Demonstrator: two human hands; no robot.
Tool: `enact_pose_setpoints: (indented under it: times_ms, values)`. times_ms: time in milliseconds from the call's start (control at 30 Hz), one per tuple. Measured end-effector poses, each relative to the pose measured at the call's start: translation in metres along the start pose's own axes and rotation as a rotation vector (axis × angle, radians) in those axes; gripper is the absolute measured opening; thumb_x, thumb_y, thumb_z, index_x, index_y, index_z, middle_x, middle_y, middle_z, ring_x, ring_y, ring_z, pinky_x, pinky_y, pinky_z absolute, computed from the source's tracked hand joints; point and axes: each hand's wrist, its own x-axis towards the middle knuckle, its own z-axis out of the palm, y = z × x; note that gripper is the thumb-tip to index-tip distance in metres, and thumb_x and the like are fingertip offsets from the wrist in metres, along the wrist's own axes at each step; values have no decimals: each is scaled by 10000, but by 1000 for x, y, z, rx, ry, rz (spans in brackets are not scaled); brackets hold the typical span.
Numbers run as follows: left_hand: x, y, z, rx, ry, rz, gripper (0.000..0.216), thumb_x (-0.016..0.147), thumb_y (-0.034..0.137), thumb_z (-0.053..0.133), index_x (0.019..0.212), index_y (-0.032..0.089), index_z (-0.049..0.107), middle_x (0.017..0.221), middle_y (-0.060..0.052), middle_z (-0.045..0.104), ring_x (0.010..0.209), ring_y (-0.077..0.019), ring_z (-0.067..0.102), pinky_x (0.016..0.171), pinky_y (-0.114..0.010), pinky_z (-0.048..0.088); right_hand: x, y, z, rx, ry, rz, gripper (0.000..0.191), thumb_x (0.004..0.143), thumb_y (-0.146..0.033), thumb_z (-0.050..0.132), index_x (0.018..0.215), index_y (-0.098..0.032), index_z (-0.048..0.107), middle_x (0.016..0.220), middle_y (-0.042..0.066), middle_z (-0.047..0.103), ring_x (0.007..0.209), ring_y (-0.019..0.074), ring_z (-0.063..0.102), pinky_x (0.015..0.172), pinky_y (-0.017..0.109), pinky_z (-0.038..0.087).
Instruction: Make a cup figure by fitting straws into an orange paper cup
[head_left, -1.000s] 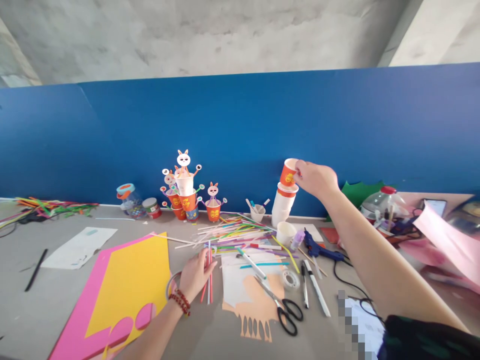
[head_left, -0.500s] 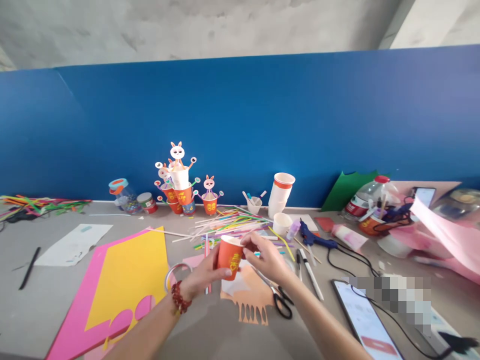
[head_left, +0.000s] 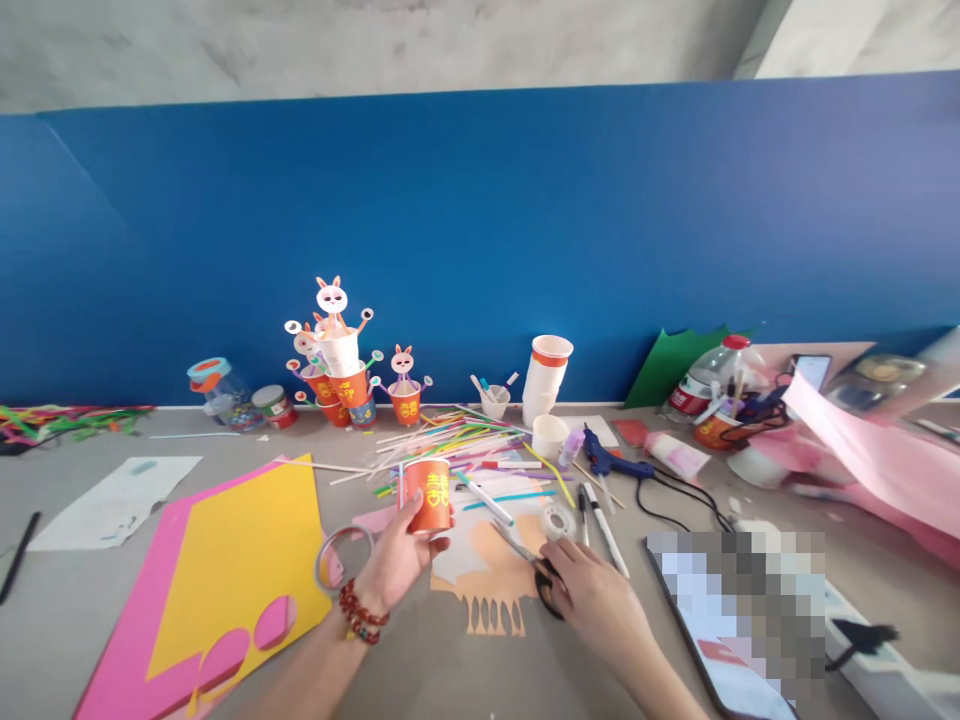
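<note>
My left hand (head_left: 394,565) holds an orange paper cup (head_left: 428,495) upright above the table, with a ring of tape (head_left: 337,555) hanging around its thumb side. My right hand (head_left: 592,597) rests on the black handles of the scissors (head_left: 534,565), which lie on a peach paper cut-out (head_left: 491,592). Whether the fingers have closed on the handles is hidden. A stack of paper cups (head_left: 546,378) stands at the back against the blue wall.
Yellow and pink foam sheets (head_left: 225,570) lie at the left. Coloured straws (head_left: 450,445), markers (head_left: 600,520), a clear tape roll (head_left: 557,521) and a blue glue gun (head_left: 611,462) fill the middle. Bunny cup figures (head_left: 341,370) stand at the back. A phone (head_left: 720,620) lies at the right.
My right hand took an orange cup off the stack, passed it to my left hand, then dropped onto the scissors. My left hand let go of the straws and now holds the cup.
</note>
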Motion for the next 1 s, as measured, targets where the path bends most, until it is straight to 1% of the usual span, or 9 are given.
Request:
enact_pose_setpoints:
  times_ms: [100, 300, 367, 467, 567, 667, 800, 900, 1000]
  values:
    - [2, -2, 4, -54, 1, -55, 318, 903, 367, 600, 1060, 92, 631, 919, -122, 693, 794, -183, 666, 627, -273, 532, 0, 3, 4, -16, -35, -17, 471, 755, -8, 447, 1132, -230, 619, 1110, 81, 645, 989, 243, 628, 809, 315, 476]
    - [0, -3, 4, -73, -69, -73, 353, 911, 392, 589, 1100, 96, 624, 984, -140, 689, 823, -175, 661, 638, -255, 514, 12, 19, 4, 183, -75, -92, 326, 731, -22, 462, 928, -208, 644, 1093, 76, 593, 801, 194, 646, 708, 285, 484]
    - [-1, -1, 2, -58, -106, -50, 336, 909, 353, 594, 1105, 83, 631, 1032, -153, 686, 874, -189, 664, 689, -268, 522, 11, 24, 2, 396, -58, -116, 241, 769, -82, 495, 911, -215, 638, 1094, 70, 587, 723, 176, 620, 673, 292, 484]
    - [-2, 2, 1, -75, -174, -23, 315, 908, 311, 583, 1114, 79, 635, 1103, -163, 679, 958, -222, 661, 774, -307, 529, 5, 27, 1, 901, -39, -111, 154, 851, -230, 554, 985, -228, 629, 1047, 77, 611, 719, 182, 591, 653, 301, 489]
    - [0, 3, 0, -130, -213, -32, 322, 913, 325, 563, 1117, 86, 630, 1120, -158, 678, 961, -228, 663, 802, -337, 531, 2, 18, 3, 1434, -74, -71, 258, 880, -400, 601, 1089, -248, 601, 1016, 82, 620, 701, 177, 587, 621, 299, 485]
    - [2, 3, 0, -173, -210, -38, 315, 911, 313, 576, 1119, 82, 623, 1085, -141, 683, 936, -203, 662, 803, -323, 532, 9, -3, 7, 1703, -143, -24, 425, 808, -496, 692, 1147, -257, 598, 935, 52, 587, 647, 156, 586, 615, 303, 483]
    - [7, 5, 4, -204, -164, -48, 287, 915, 317, 582, 1083, 90, 629, 1037, -123, 687, 904, -177, 663, 772, -292, 538, 32, -36, 6, 1650, -99, -119, 521, 793, -607, 660, 1115, -200, 611, 800, 33, 531, 646, 160, 535, 561, 276, 451]
    - [11, 7, 8, -171, -124, 2, 321, 931, 378, 552, 1068, 99, 635, 1005, -112, 692, 833, -165, 667, 715, -289, 549, 47, -53, 2, 1491, 6, -259, 520, 835, -673, 553, 1033, -194, 592, 714, 4, 491, 651, 167, 519, 587, 286, 446]
    - [16, 7, 9, -148, -101, 63, 317, 924, 394, 562, 1022, 106, 648, 952, -93, 702, 789, -153, 668, 669, -262, 545, 53, -59, 2, 1323, 158, -304, 546, 825, -739, 483, 888, -201, 559, 656, -14, 471, 604, 160, 498, 551, 271, 424]
